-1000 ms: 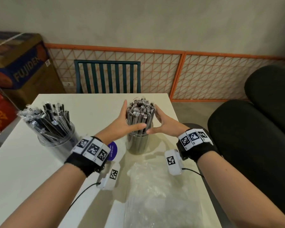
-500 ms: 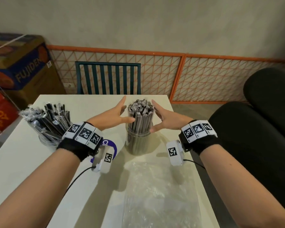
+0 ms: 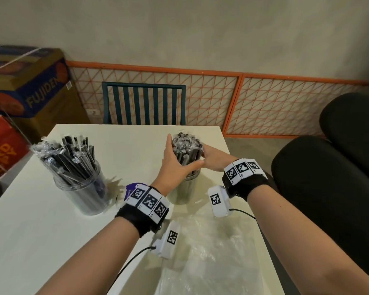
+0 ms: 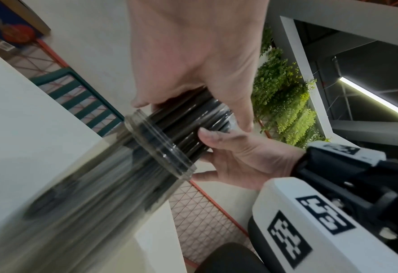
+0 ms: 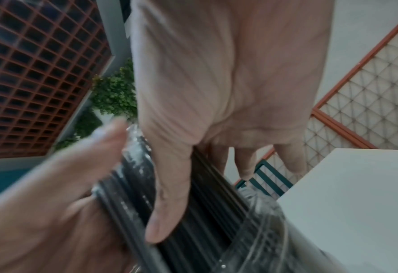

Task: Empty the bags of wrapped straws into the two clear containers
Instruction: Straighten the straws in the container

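Head view shows the left hand and right hand cupped around a bundle of straws standing in a clear container on the table. Fingers curl round the bundle from both sides. A second container, also full, stands well to the left, and an empty bag lies nearer the person.

On the table two containers stand upright, one at 10 o'clock and one at 12 o'clock, each holding straws. An emptied bag lies at 6 o'clock. A chair stands behind the table.
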The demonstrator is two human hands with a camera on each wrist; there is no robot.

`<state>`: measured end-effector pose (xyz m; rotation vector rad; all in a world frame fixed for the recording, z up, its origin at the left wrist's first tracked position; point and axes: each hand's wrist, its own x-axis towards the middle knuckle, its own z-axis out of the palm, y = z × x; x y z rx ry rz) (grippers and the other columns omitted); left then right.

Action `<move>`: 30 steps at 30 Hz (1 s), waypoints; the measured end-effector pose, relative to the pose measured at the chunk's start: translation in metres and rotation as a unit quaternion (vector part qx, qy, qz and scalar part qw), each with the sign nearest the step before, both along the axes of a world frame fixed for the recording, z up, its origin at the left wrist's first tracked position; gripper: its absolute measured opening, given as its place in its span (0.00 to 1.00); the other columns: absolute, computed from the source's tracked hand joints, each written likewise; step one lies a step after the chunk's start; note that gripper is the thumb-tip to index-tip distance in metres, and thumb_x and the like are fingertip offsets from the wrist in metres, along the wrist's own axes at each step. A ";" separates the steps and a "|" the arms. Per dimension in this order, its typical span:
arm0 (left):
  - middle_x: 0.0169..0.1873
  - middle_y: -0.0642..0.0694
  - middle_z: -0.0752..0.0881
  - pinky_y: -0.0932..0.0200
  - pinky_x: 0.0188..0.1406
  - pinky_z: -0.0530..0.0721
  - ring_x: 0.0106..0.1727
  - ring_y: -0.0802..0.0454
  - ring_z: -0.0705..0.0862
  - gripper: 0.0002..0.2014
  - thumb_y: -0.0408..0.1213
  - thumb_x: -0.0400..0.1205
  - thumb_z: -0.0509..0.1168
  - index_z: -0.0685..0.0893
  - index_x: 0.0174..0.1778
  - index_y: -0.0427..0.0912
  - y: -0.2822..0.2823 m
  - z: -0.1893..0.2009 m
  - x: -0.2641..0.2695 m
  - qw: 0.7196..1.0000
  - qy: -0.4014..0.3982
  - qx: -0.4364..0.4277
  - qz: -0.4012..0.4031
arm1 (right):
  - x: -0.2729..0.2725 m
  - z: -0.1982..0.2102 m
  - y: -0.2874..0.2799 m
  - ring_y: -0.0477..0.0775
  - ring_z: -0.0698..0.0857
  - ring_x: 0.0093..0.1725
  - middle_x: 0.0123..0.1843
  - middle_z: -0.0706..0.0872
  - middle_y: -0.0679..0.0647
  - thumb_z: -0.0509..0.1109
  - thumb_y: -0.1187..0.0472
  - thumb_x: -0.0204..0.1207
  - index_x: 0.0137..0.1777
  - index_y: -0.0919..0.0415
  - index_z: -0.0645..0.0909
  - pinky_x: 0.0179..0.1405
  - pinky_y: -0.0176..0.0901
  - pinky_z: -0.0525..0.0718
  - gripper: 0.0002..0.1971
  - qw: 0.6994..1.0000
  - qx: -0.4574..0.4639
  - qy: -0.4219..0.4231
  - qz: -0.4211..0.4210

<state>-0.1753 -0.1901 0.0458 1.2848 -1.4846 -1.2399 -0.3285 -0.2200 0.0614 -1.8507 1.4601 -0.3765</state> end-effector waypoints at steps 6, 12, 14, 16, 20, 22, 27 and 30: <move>0.73 0.47 0.75 0.50 0.74 0.70 0.72 0.53 0.73 0.38 0.31 0.74 0.73 0.62 0.78 0.45 -0.029 0.020 0.033 0.992 -0.032 0.004 -0.126 | -0.016 0.012 -0.003 0.51 0.70 0.76 0.78 0.71 0.49 0.79 0.60 0.67 0.79 0.49 0.61 0.79 0.53 0.65 0.43 0.994 0.022 -0.104 -0.012; 0.82 0.50 0.60 0.46 0.82 0.55 0.82 0.54 0.58 0.55 0.42 0.67 0.78 0.49 0.83 0.52 -0.039 0.016 0.055 0.971 -0.086 0.076 -0.210 | -0.025 0.002 0.003 0.54 0.52 0.84 0.86 0.45 0.48 0.80 0.60 0.66 0.83 0.48 0.39 0.83 0.58 0.53 0.58 0.991 0.128 -0.042 0.019; 0.83 0.49 0.56 0.49 0.82 0.54 0.82 0.53 0.56 0.59 0.44 0.67 0.79 0.41 0.83 0.52 -0.030 0.012 0.048 0.976 -0.090 0.070 -0.183 | -0.021 0.000 0.003 0.54 0.49 0.85 0.86 0.44 0.48 0.82 0.59 0.63 0.83 0.46 0.37 0.83 0.59 0.51 0.61 0.990 0.128 -0.064 0.010; 0.83 0.49 0.52 0.52 0.79 0.56 0.82 0.51 0.56 0.61 0.45 0.67 0.79 0.36 0.82 0.53 -0.019 0.005 0.037 0.984 -0.093 0.049 -0.144 | -0.015 0.000 0.003 0.54 0.48 0.85 0.86 0.44 0.51 0.84 0.56 0.60 0.83 0.45 0.37 0.83 0.58 0.51 0.64 0.990 0.111 -0.084 0.002; 0.79 0.45 0.62 0.49 0.77 0.67 0.79 0.49 0.65 0.56 0.43 0.68 0.78 0.44 0.82 0.50 -0.011 -0.004 0.019 0.995 -0.041 0.017 -0.087 | -0.002 -0.001 0.004 0.54 0.65 0.80 0.81 0.65 0.56 0.82 0.59 0.63 0.82 0.53 0.51 0.81 0.58 0.62 0.53 0.990 0.046 -0.135 -0.003; 0.73 0.44 0.71 0.56 0.69 0.72 0.73 0.50 0.72 0.45 0.38 0.73 0.74 0.52 0.80 0.46 -0.014 0.004 0.018 0.996 -0.035 -0.003 -0.077 | 0.001 0.002 0.003 0.54 0.74 0.74 0.74 0.76 0.55 0.80 0.62 0.66 0.78 0.54 0.62 0.76 0.59 0.71 0.42 0.990 0.016 -0.140 -0.018; 0.75 0.47 0.70 0.59 0.70 0.67 0.72 0.56 0.69 0.39 0.32 0.78 0.69 0.53 0.81 0.49 -0.028 0.027 0.039 0.980 -0.091 0.008 -0.179 | -0.009 0.016 0.006 0.50 0.77 0.69 0.70 0.76 0.51 0.79 0.67 0.67 0.74 0.55 0.65 0.59 0.28 0.79 0.37 0.979 -0.013 -0.199 -0.046; 0.80 0.48 0.62 0.59 0.73 0.58 0.79 0.54 0.60 0.44 0.34 0.76 0.71 0.50 0.82 0.52 -0.033 0.027 0.049 0.964 -0.159 0.019 -0.212 | -0.012 0.017 0.013 0.54 0.66 0.78 0.79 0.62 0.53 0.79 0.68 0.66 0.80 0.55 0.55 0.71 0.35 0.71 0.47 0.984 0.033 -0.174 -0.030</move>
